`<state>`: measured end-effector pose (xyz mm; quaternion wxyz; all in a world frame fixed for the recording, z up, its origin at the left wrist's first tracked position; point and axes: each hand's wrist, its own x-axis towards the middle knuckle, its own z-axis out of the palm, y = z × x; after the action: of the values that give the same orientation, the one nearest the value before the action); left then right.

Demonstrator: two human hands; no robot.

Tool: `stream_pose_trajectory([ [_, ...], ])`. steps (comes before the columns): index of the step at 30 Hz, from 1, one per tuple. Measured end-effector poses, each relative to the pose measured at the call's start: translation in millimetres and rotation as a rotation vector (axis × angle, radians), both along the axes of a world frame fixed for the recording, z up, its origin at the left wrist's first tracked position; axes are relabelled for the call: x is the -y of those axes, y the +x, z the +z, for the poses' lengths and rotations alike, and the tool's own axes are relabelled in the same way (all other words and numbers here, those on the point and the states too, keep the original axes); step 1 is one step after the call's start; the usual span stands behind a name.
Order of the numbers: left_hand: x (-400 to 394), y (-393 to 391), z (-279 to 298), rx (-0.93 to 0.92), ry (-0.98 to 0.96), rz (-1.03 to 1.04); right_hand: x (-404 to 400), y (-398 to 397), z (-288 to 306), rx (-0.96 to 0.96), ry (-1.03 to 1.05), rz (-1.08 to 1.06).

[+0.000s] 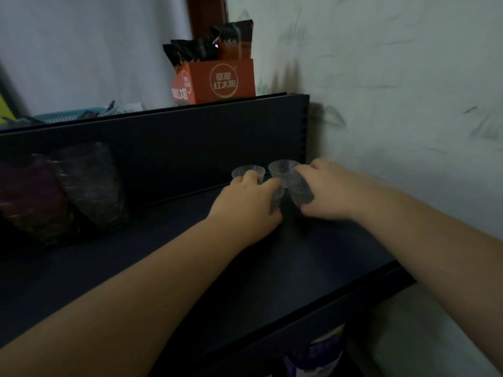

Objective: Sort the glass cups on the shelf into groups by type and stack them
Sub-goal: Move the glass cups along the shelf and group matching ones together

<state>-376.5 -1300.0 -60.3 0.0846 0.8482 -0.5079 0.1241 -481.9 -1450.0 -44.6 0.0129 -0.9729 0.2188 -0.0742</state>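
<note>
A dark shelf (pixel 163 240) is seen from above, w/ both arms reaching in toward its far right corner by the pale wall (pixel 408 77). Two small clear ribbed glass cups are held there, close together near the shelf's back panel (pixel 177 148).

The left cup (pixel 248 171) is gripped by the left hand (pixel 249 210); fingers are curled round its body, only the flared rim shows above them. The right cup (pixel 290 178) is gripped by the right hand (pixel 326 191), fingers wrapped on its far side, thumb lower down; the cup is tilted, mouth leaning left toward the other cup. Whether the two cups touch cannot be told, as the left thumb sits between them. Whether either base rests on the shelf cannot be told.

At the left end of the shelf, two taller dark textured glass cups are seen, well apart from the hands: a reddish one (pixel 30 197) and, just beside it, a grey one (pixel 89 186), approx. touching.

On top of the unit an orange carton (pixel 217 81) w/ dark packets (pixel 209 44) standing in it is seen, and a blue basket (pixel 62 117) at left. Below the shelf edge, a blue-white package (pixel 318 355) is partly visible.
</note>
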Motion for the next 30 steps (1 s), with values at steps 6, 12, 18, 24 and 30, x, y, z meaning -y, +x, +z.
stream_pose_trajectory([
  [6, -13.7, 13.0, 8.1, -0.074, -0.043, 0.008, 8.0, 10.3, -11.6, 0.001, -0.006, 0.023],
  [12, 5.3, 54.3, 32.4, -0.073, -0.296, 0.060, 8.7, 6.4, -14.1, 0.023, -0.019, 0.044],
  [18, 34.0, 79.6, 22.8, -0.080, -0.068, 0.078, 14.7, 1.8, -1.9, 0.142, 0.093, 0.055],
  [24, 37.7, 78.7, 8.5, -0.163, -0.001, 0.123, 29.0, 29.7, 30.3, 0.302, 0.088, 0.000],
  [30, 15.6, 80.2, -1.0, -0.056, 0.028, 0.102, 33.0, 78.2, 16.0, 0.157, 0.123, -0.012],
])
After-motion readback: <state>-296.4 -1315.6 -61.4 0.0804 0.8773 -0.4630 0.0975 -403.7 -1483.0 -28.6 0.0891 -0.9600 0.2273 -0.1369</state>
